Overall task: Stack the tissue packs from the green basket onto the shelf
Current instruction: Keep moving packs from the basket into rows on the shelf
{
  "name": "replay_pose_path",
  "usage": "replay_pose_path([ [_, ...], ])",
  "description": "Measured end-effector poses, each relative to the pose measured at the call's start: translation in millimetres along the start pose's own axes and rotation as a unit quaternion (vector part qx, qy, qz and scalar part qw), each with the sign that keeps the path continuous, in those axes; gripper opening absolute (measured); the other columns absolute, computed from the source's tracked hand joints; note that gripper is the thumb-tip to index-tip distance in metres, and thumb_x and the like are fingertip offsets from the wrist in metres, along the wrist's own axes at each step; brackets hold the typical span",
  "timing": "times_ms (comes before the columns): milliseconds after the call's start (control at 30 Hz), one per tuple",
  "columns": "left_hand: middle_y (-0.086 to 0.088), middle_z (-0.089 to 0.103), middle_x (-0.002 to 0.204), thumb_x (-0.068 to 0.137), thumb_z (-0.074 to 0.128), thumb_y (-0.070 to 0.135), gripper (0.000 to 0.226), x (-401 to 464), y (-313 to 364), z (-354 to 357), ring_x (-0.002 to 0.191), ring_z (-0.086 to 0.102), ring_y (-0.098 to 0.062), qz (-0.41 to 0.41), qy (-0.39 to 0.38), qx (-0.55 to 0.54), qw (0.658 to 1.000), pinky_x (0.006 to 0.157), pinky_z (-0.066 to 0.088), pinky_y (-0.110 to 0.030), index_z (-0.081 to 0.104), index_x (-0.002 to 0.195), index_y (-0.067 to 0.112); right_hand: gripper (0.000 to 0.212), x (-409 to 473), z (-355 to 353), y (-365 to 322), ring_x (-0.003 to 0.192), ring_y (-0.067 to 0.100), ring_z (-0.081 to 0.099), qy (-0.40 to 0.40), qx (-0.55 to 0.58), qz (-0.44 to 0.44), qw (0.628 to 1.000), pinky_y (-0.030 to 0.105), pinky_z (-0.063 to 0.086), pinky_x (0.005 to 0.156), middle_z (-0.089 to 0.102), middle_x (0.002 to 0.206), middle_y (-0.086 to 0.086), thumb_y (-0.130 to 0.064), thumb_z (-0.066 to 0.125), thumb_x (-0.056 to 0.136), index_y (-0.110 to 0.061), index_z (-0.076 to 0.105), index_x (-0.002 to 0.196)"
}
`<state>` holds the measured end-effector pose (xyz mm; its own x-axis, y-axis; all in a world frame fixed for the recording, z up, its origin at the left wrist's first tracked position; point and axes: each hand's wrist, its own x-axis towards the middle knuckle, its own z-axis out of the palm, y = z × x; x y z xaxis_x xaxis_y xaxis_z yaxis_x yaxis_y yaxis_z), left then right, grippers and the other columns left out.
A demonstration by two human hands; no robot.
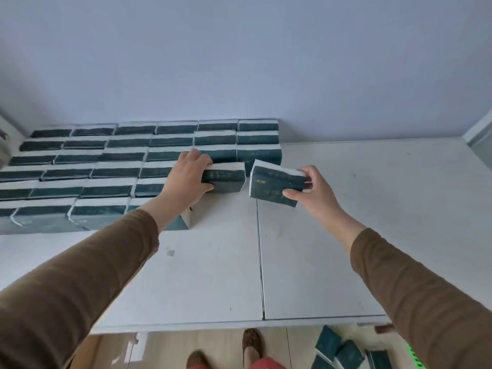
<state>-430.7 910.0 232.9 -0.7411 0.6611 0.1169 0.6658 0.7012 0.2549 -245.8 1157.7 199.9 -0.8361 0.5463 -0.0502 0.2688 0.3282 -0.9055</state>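
Dark green tissue packs with white edges fill the left half of the white shelf (pixel 346 209) in several rows (pixel 106 166). My left hand (pixel 186 179) grips one pack (pixel 225 178) at the right end of the rows, resting on the shelf surface. My right hand (pixel 310 190) holds a second pack (pixel 277 186) tilted just above the shelf, to the right of the first. More packs (pixel 338 352) lie below the shelf edge at the bottom right, beside a sliver of the green basket (pixel 415 358).
A pale wall rises behind the shelf. A seam (pixel 259 262) runs front to back through the shelf's middle. A white frame edge (pixel 479 131) stands at the far right. My feet (pixel 250 342) show on the wooden floor below.
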Motion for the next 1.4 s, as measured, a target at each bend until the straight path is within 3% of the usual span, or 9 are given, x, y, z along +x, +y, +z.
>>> replay_pose_path([
  [100,-0.004,0.043,0.119,0.077,0.081,0.023,0.052,20,-12,3,0.111,0.043,-0.025,0.004,-0.001,0.019,1.0,0.091,0.047,-0.042,0.054,0.121,0.015,0.048,21,12,5,0.104,0.019,0.061,-0.006,-0.024,0.0,1.0,0.033,0.05,0.088,0.061,0.115,0.002,-0.02,0.084,0.077,-0.022,0.053,0.114],
  [233,-0.004,0.054,0.109,0.072,0.085,0.031,0.058,32,-32,10,0.102,0.045,-0.026,-0.002,0.007,0.051,0.999,0.088,0.044,-0.04,0.049,0.114,0.014,0.048,44,27,7,0.104,0.018,0.06,-0.009,-0.042,-0.009,0.999,0.032,0.05,0.087,0.06,0.116,0.0,-0.022,0.083,0.078,-0.025,0.051,0.113],
  [433,0.0,0.053,0.102,0.069,0.085,0.038,0.056,36,-42,18,0.099,0.039,-0.024,-0.016,0.013,0.05,0.999,0.084,0.041,-0.037,0.049,0.106,0.017,0.061,55,54,5,0.095,0.008,0.057,0.016,-0.066,-0.017,0.998,0.007,0.04,0.068,0.052,0.108,-0.014,-0.02,0.084,0.076,-0.029,0.038,0.116],
  [600,-0.004,0.045,0.119,0.069,0.085,0.034,0.063,22,-38,15,0.105,0.039,-0.025,-0.028,0.018,0.027,0.999,0.091,0.04,-0.036,0.05,0.12,0.018,0.07,46,66,12,0.108,0.019,0.056,0.07,-0.049,-0.009,0.996,0.033,0.051,0.088,0.05,0.123,-0.001,-0.018,0.083,0.074,-0.021,0.038,0.128],
  [800,-0.003,0.047,0.125,0.079,0.077,0.032,0.06,-12,-2,6,0.113,0.04,-0.025,-0.001,0.064,-0.011,0.998,0.099,0.039,-0.038,0.048,0.13,0.019,0.07,12,41,20,0.11,0.016,0.053,0.069,-0.073,-0.014,0.995,0.025,0.043,0.088,0.045,0.126,-0.005,-0.024,0.08,0.079,-0.02,0.039,0.136],
  [1000,0.0,0.053,0.126,0.083,0.074,0.031,0.053,-68,68,15,0.117,0.042,-0.024,0.058,0.036,-0.054,0.996,0.103,0.028,-0.029,0.052,0.129,0.018,0.05,-79,-1,25,0.11,0.013,0.053,0.088,-0.069,-0.017,0.994,0.025,0.044,0.088,0.048,0.125,-0.006,-0.025,0.073,0.086,-0.022,0.047,0.129],
  [1167,-0.003,0.056,0.124,0.082,0.075,0.029,0.048,-142,143,47,0.117,0.044,-0.025,0.131,0.015,-0.106,0.986,0.101,0.037,-0.036,0.056,0.125,0.018,0.041,-201,-50,46,0.11,0.01,0.054,0.151,-0.082,-0.01,0.985,0.024,0.045,0.091,0.053,0.126,-0.006,-0.024,0.068,0.089,-0.022,0.051,0.126],
  [1400,-0.003,0.057,0.12,0.084,0.074,0.024,0.043,-251,264,96,0.113,0.045,-0.026,0.21,-0.047,-0.176,0.961,0.099,0.038,-0.034,0.059,0.123,0.016,0.034,-361,-130,115,0.11,0.008,0.056,0.191,-0.12,0.113,0.968,0.02,0.044,0.088,0.057,0.124,-0.009,-0.023,0.067,0.09,-0.024,0.054,0.122],
])
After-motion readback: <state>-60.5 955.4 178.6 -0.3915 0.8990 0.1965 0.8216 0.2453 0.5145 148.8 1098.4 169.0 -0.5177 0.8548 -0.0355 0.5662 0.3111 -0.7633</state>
